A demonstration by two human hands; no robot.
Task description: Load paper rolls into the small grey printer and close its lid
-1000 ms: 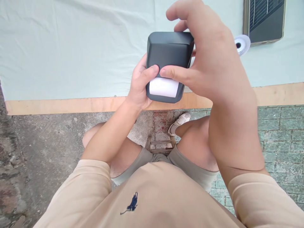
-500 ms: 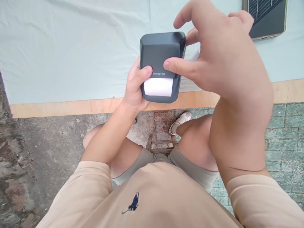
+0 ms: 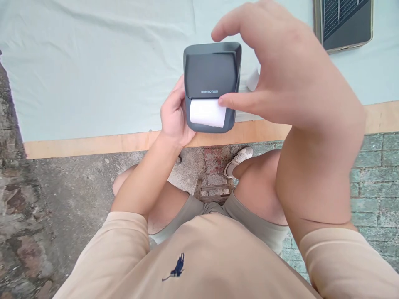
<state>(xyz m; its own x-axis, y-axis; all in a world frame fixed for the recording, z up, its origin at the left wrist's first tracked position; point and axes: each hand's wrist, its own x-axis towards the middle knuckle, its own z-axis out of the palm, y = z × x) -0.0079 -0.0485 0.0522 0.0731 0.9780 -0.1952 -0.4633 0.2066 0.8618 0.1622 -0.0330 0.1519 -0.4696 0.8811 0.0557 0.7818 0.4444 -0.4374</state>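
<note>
A dark grey label printer [image 3: 211, 74] marked NIIMBOT is held above the table's front edge. A white strip of label paper [image 3: 204, 114] shows at its lower front, below the lid. My left hand [image 3: 174, 112] is closed around the printer's left side, and most of its fingers are hidden behind it. Over the printer's right side, my right hand [image 3: 289, 70] is spread, its thumb on the right end of the paper strip by the lid's lower edge. The right index finger arches just above the printer's top edge; its other fingers are out of sight.
A pale cloth [image 3: 93, 70] covers the table, with a bare wooden strip [image 3: 87, 144] along its front. A dark flat panel-like object [image 3: 346, 29] lies at the upper right. Something white [image 3: 253, 79] sits partly behind my right hand. A wooden stool [image 3: 215, 191] shows between my legs.
My right thumb has slid down from the lid to the paper strip, and the index finger has come over the top edge. My left thumb has left the printer's front face.
</note>
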